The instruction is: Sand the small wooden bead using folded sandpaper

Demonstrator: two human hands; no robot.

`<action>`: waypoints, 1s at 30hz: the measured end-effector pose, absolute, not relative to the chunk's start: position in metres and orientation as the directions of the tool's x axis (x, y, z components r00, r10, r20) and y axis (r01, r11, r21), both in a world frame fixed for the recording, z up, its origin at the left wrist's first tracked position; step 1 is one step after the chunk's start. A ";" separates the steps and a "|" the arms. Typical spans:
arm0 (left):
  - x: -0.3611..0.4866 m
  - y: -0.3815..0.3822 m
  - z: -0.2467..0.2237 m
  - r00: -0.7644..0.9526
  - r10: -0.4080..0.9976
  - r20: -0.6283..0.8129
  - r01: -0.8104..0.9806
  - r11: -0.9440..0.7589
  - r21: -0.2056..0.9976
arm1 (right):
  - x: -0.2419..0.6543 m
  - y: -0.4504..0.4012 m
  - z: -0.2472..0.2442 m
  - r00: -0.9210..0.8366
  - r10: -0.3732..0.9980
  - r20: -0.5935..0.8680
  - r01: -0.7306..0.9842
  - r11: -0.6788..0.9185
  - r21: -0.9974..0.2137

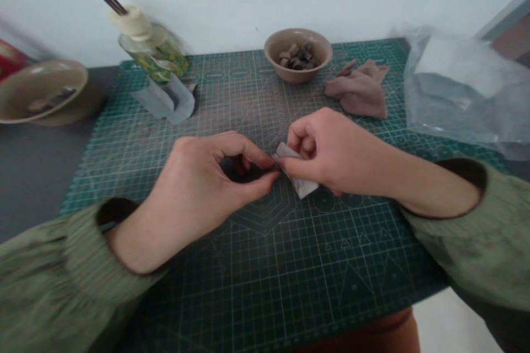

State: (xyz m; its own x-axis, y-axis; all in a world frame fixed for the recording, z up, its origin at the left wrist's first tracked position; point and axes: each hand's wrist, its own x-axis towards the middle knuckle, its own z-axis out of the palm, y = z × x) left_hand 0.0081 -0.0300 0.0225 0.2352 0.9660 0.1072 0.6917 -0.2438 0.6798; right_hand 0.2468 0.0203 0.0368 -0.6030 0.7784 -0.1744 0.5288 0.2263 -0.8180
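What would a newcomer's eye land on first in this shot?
The left hand and right hand meet at centre around a small pale folded piece, above a green cutting mat. Behind them, a tan bowl holds dark chunks, and a clear plastic bag lies far right.

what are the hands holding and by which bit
The right hand pinches a small pale sheet by its upper end. The left hand touches its left corner at the fingertips; whether it grips cannot be told.

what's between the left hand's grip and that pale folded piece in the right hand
Nothing visible. The left hand touches the pale folded piece at its tip, and the right hand pinches the same piece.
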 end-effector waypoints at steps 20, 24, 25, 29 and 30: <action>0.002 -0.033 0.032 0.386 0.776 0.499 0.323 -0.620 0.715 | 0.260 0.028 0.042 -0.528 0.807 -0.265 0.469 0.017 -0.883; 0.003 -0.027 0.028 0.395 0.664 0.635 0.207 -0.738 0.643 | 0.260 0.029 0.040 -0.538 0.800 -0.264 0.449 0.008 -0.893; 0.004 -0.026 0.027 0.393 0.648 0.652 0.190 -0.751 0.632 | 0.260 0.029 0.040 -0.541 0.799 -0.264 0.444 0.005 -0.896; 0.005 -0.024 0.025 0.392 0.646 0.656 0.176 -0.752 0.635 | 0.259 0.028 0.041 -0.541 0.796 -0.272 0.436 -0.011 -0.900; 0.005 -0.025 0.025 0.390 0.647 0.655 0.177 -0.751 0.637 | 0.259 0.028 0.041 -0.541 0.795 -0.273 0.436 -0.013 -0.900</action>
